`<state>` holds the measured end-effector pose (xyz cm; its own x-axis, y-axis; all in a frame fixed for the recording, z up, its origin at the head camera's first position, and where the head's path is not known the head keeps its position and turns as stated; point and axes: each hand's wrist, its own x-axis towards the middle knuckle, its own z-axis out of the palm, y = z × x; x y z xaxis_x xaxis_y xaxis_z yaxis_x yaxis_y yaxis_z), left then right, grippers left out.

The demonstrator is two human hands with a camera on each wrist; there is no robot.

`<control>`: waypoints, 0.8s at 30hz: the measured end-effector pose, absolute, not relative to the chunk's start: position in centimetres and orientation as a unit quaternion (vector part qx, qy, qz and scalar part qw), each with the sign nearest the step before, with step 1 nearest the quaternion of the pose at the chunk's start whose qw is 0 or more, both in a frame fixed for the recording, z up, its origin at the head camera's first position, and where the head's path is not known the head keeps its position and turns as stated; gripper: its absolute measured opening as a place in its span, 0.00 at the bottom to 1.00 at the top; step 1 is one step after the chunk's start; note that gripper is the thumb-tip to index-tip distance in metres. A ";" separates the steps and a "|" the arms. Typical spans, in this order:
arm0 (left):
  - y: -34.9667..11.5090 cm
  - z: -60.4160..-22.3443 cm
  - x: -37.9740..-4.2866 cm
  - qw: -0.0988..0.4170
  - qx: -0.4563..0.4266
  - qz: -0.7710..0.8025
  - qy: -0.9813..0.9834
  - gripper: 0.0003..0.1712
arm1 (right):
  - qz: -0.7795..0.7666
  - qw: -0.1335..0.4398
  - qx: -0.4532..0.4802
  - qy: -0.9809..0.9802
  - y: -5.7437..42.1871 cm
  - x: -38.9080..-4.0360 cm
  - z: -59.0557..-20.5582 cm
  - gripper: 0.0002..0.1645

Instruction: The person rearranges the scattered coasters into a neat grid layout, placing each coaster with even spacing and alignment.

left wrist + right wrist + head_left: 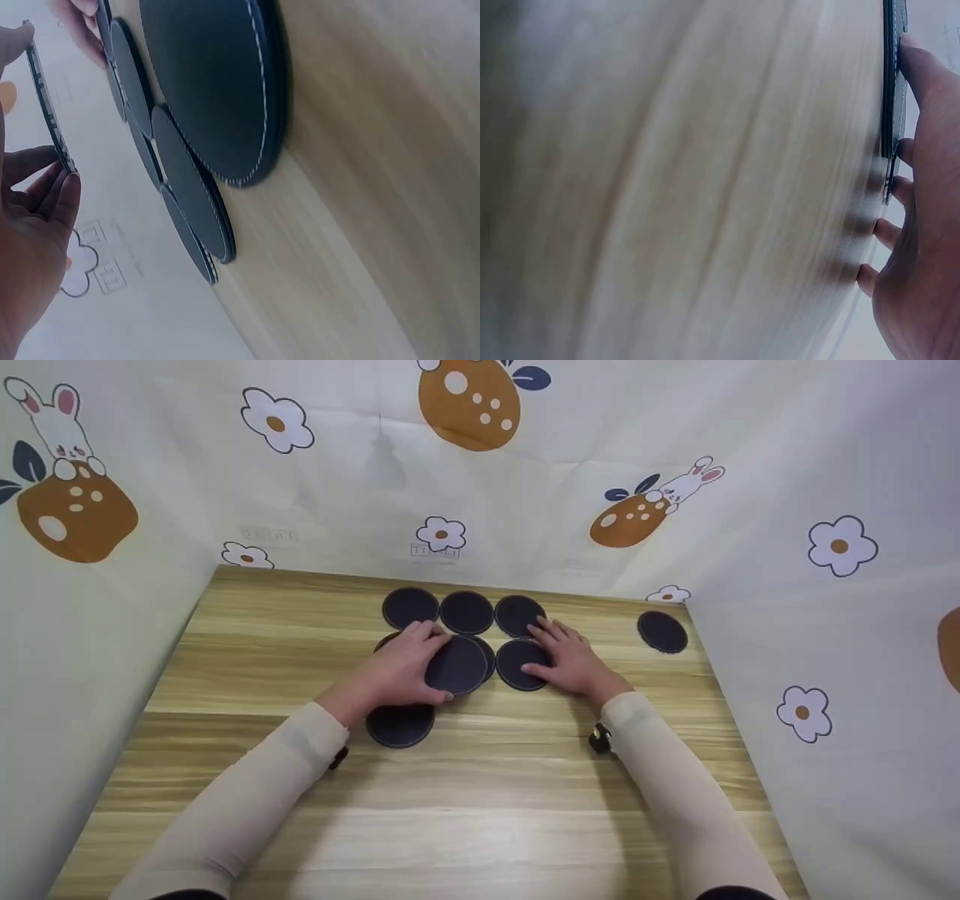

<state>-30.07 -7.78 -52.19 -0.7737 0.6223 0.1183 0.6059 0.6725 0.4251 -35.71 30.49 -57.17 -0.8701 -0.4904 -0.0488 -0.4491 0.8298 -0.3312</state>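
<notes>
My left hand (397, 666) pinches a round black coaster (460, 666) by its edges, thumb at the near side and fingers at the far side. In the left wrist view this held coaster (49, 105) appears edge-on, raised above the others. Partly under it shows another coaster (490, 658). With fingers spread, my right hand (576, 661) rests its thumb on a black coaster (516, 666), while a fingertip reaches the back-row coaster (516, 613). The right wrist view shows the thumb (919, 67) against the coasters' edge; the other fingertips are near the tabletop.
Two more coasters, a left one (410, 608) and a middle one (466, 613), complete the back row. One coaster (400, 727) lies below my left wrist, and another (662, 631) lies apart at the right. Patterned cloth (337, 502) walls in the wooden table (480, 825).
</notes>
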 end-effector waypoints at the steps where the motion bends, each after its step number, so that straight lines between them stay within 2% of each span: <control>1: -7.7 -52.3 -29.9 0.017 0.340 0.224 0.913 0.61 | -0.158 0.067 -0.248 0.954 30.5 -35.7 -57.1 0.56; 24: -5.9 -53.5 -27.4 0.035 0.375 0.207 0.903 0.59 | -0.149 0.053 -0.248 0.956 30.4 -35.6 -57.3 0.57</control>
